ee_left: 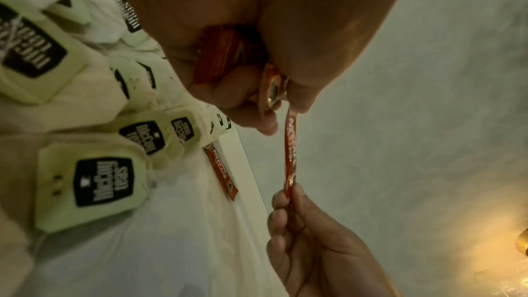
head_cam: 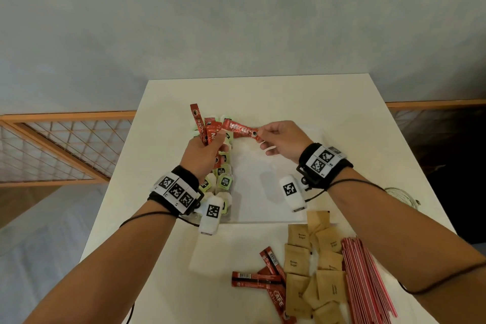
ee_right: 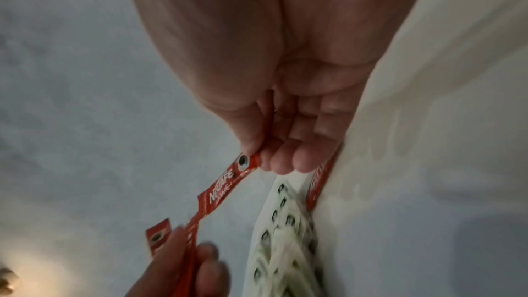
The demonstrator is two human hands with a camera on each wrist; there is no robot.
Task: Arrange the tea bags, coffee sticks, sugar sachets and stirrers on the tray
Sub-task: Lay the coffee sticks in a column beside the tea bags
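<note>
On the white table [head_cam: 342, 118], above the white tray [head_cam: 252, 192], I see my right hand [head_cam: 282, 141] pinching one end of a light, floppy red foil coffee stick [head_cam: 240, 129], best held endwise, while my left hand [head_cam: 202, 154] clutches a bundle of red coffee sticks [head_cam: 209, 131].

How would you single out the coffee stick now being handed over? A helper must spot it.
Above the white tray's far end, between both hands. One red coffee stick spans from the left hand's bunch to the right hand's pinch; it alone hangs crosswise in the air.
</note>
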